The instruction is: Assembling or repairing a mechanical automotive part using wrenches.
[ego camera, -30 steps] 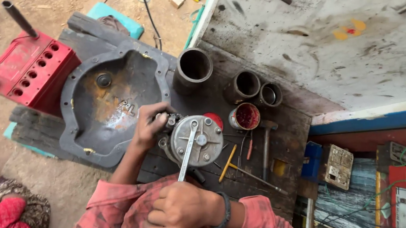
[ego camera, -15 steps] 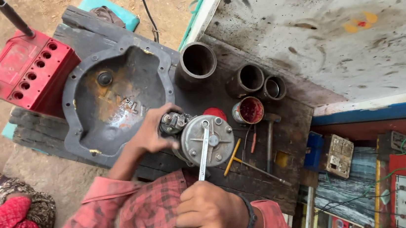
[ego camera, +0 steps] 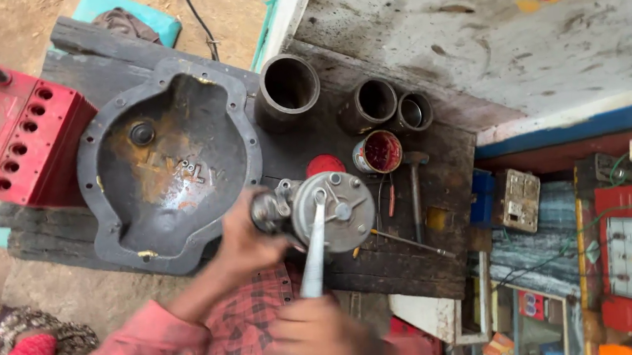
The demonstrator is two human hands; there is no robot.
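Where the view begins, at the bottom edge, the right hand [ego camera: 316, 339] is a blurred fist closed round the handle of one silvery wrench [ego camera: 314, 251], its knuckles cut off by the frame; the wrench's shaft runs up from that fist to the round face of the single grey motor unit [ego camera: 335, 210], and its head lies on that face; just left of the motor unit, the left hand [ego camera: 241, 242] grips the unit's dark end, fingers curled round it, the forearm in a red checked sleeve slanting down and left; the motor unit stands over the near edge of one dark wooden bench [ego camera: 441, 189]; how the wrench's head meets the fitting is too blurred to tell; right of the motor unit lie one hammer [ego camera: 414, 183] with its head away from the person and one thin rod [ego camera: 411, 242], both apart from it; just beyond the unit sits one red lid [ego camera: 324, 164], partly hidden behind it, and beside that one open tin [ego camera: 378, 152] red inside; left of the unit lies one large grey housing cover [ego camera: 168, 165], hollow side up; farther off stand three dark pipe sections [ego camera: 288, 91], open ends up, in a row shrinking rightward; far left of the unit stands one red box [ego camera: 11, 137] with a row of holes, cut off by the frame
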